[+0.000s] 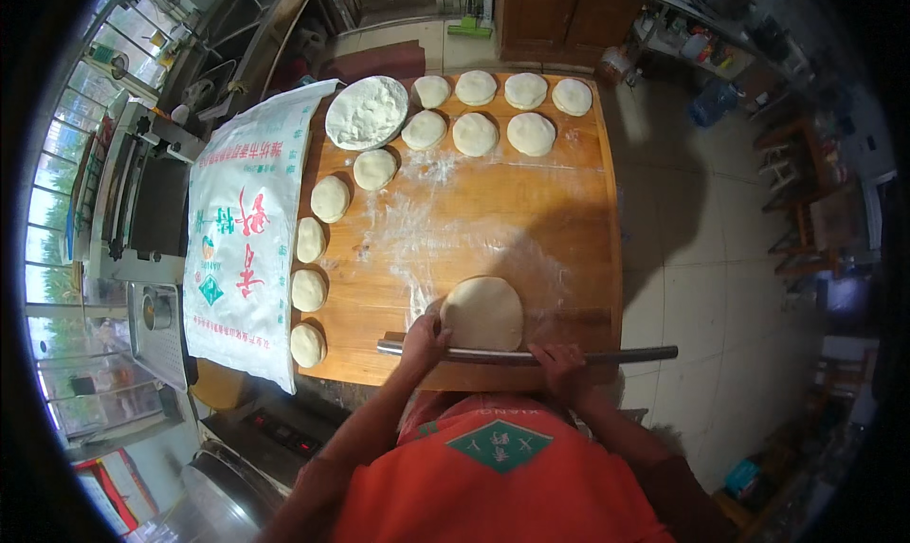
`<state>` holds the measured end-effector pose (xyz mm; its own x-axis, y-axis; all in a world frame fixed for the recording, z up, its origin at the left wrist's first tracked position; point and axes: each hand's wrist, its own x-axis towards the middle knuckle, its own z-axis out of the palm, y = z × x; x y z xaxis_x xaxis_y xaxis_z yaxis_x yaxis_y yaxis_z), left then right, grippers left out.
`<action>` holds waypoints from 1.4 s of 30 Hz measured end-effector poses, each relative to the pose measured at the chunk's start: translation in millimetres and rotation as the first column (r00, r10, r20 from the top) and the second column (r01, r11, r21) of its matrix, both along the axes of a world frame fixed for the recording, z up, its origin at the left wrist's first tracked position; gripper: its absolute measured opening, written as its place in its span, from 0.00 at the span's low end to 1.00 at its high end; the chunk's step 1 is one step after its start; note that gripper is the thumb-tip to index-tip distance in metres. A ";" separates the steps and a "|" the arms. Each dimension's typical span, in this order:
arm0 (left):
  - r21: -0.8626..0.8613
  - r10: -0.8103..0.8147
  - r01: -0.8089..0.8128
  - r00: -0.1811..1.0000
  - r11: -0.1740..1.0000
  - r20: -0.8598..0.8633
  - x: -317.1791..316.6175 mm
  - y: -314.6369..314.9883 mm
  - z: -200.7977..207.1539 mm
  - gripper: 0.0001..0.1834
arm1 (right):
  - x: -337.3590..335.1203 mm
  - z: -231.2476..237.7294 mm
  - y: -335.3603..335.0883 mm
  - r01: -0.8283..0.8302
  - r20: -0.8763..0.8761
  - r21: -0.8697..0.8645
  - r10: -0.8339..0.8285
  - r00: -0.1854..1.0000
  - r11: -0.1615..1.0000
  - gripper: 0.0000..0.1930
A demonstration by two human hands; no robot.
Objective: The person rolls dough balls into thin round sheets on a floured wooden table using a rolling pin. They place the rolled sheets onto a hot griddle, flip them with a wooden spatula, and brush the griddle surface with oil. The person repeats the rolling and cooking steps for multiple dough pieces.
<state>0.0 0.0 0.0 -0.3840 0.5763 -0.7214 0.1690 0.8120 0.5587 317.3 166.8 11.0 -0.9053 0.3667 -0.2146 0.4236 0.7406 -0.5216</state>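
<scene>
A flattened round of dough (pixel 482 308) lies near the front edge of a floured wooden board (pixel 493 211). My left hand (pixel 425 340) is closed at the left edge of this round, thumb and fingers together on its rim. A metal rolling pin (pixel 626 355) lies crosswise just on the near side of the dough, its left end passing by my left wrist. My right hand (pixel 561 363) rests on the pin right of the dough, its fingers curled over it. Several smaller dough rounds (pixel 476 134) line the board's far and left sides.
A bowl of white flour (pixel 368 113) stands at the board's far left corner. Along the left side hangs a white printed sack (pixel 242 244). A metal tray (pixel 156 330) and a dark-fronted appliance (pixel 156 207) are farther left. Tiled floor (pixel 701 297) lies to the right.
</scene>
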 end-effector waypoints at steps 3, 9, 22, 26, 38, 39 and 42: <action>0.168 -0.072 0.202 0.819 0.965 -0.569 34.3 -15.3 22.7 0.40 | -7.7 12.1 -17.3 0.155 -0.110 0.151 -0.139 0.984 0.976 0.23; 0.351 0.137 0.317 0.538 0.881 -0.832 -46.7 87.7 -10.5 0.34 | -105.2 -35.4 90.3 0.341 -0.356 0.532 -0.161 0.920 0.775 0.23; 0.078 -0.088 0.175 0.771 0.981 -0.630 29.3 -18.1 13.8 0.28 | -3.3 9.6 -31.0 0.094 -0.116 0.180 -0.074 0.991 0.979 0.21; 0.110 -0.103 0.340 0.551 0.934 -0.828 12.5 11.4 12.8 0.42 | -67.2 -17.1 13.2 0.365 -0.337 0.409 -0.233 0.912 0.836 0.24; 0.232 -0.095 0.194 0.920 0.953 -0.379 -37.1 40.0 -14.2 0.15 | -30.0 -3.9 30.6 0.127 -0.290 0.409 -0.003 0.957 0.904 0.20; 0.247 -0.057 0.150 0.936 0.957 -0.349 -21.2 13.0 -7.3 0.16 | -15.8 -0.1 10.0 0.133 -0.281 0.340 -0.035 0.959 0.931 0.20; 0.277 0.021 0.214 0.756 0.937 -0.655 17.9 -39.5 15.2 0.32 | -2.0 4.4 -37.7 0.176 -0.188 0.261 -0.128 0.974 0.949 0.19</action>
